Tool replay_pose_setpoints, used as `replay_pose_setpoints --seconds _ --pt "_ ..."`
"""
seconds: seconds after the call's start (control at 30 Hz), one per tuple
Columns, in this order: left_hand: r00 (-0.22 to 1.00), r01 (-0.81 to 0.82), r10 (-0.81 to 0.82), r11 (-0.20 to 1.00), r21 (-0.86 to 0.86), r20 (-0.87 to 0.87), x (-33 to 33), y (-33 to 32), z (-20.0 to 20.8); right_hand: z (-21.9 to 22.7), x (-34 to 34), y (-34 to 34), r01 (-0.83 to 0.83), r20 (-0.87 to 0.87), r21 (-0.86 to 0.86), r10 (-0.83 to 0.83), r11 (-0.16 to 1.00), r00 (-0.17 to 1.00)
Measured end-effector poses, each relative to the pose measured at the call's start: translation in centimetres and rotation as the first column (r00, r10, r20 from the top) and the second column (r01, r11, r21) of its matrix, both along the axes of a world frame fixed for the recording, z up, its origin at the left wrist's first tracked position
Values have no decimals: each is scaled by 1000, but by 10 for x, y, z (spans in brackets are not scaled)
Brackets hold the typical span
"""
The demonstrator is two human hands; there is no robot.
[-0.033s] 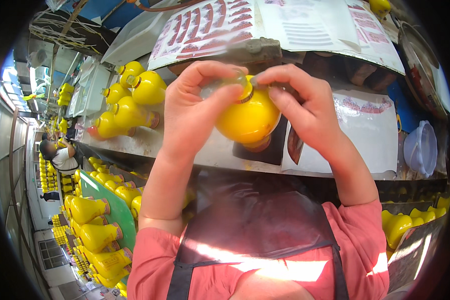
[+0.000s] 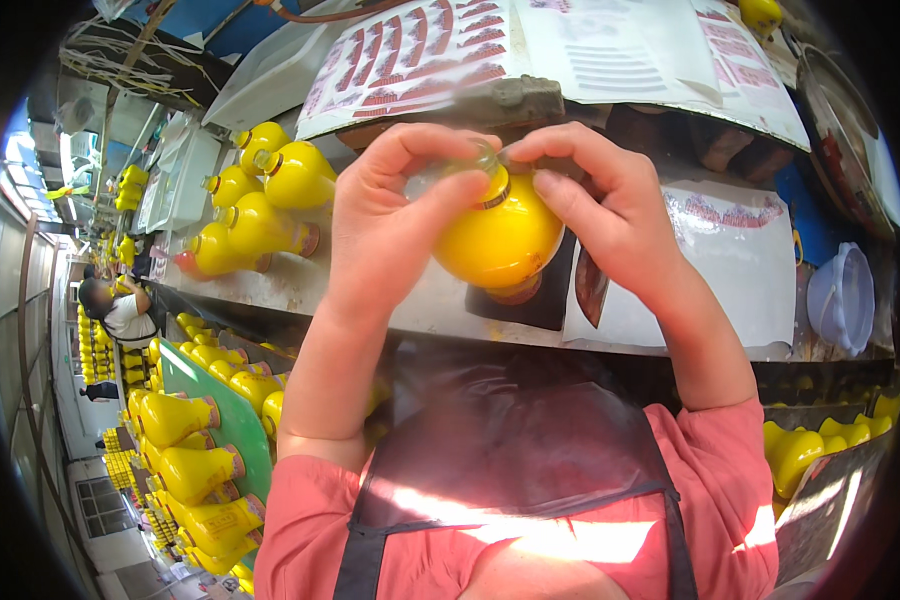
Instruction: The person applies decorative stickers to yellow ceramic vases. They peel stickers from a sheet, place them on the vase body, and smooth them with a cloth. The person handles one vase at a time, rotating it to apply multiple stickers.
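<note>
A glossy yellow bottle with a rounded body stands upright on a dark pad, at the bench's near edge. Around its neck runs a narrow patterned band. My left hand is closed on the clear top of the neck, thumb and fingers pinched together. At the other side of the neck, my right hand has its thumb and forefinger close together, touching the bottle; whether a small strip lies between them is hidden. A brown-bladed knife or scraper lies right of the bottle on a white sheet.
Several yellow bottles stand on the left of the bench. Printed decal sheets cover a raised board behind. A pale blue basin sits at the right. More yellow bottles fill the lower left, beside a green board. A person works farther left.
The bottle has shifted very slightly to the right between my hands. My hands keep nearly the same hold.
</note>
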State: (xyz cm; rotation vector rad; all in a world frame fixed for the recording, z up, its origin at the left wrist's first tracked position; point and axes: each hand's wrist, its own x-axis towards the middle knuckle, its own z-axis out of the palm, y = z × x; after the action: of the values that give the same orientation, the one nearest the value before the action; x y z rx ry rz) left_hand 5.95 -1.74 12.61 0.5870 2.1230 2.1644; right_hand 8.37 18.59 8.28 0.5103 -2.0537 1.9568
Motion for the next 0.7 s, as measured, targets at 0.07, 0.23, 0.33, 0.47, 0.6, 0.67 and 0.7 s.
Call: replay_pose_setpoints --seconds 0.07,0.23,0.33,0.47,0.6,0.67,0.7 --pt "1000 6 -6 1000 11 1 -1 -2 -3 4 0 0 13 -3 48 -13 999 1000" --pt "888 -245 50 892 -379 -457 -8 -6 -4 16 28 -10 165 -332 376 -33 912 943" --pt "809 -335 49 858 -390 -586 -4 -7 2 20 32 -10 -30 -71 175 43 984 997" --pt "776 -321 21 874 -365 -631 6 -13 10 24 19 -5 -1 245 16 -3 1000 970" --pt "632 -431 -14 824 -367 -775 24 -18 13 42 8 2 -212 361 -133 247 968 899" --pt "621 -468 -25 790 -396 -783 36 -22 13 51 8 0 -291 359 -142 323 946 876" --pt "636 -465 -31 783 -414 -771 41 -25 13 54 9 -2 -335 337 -156 369 929 866"
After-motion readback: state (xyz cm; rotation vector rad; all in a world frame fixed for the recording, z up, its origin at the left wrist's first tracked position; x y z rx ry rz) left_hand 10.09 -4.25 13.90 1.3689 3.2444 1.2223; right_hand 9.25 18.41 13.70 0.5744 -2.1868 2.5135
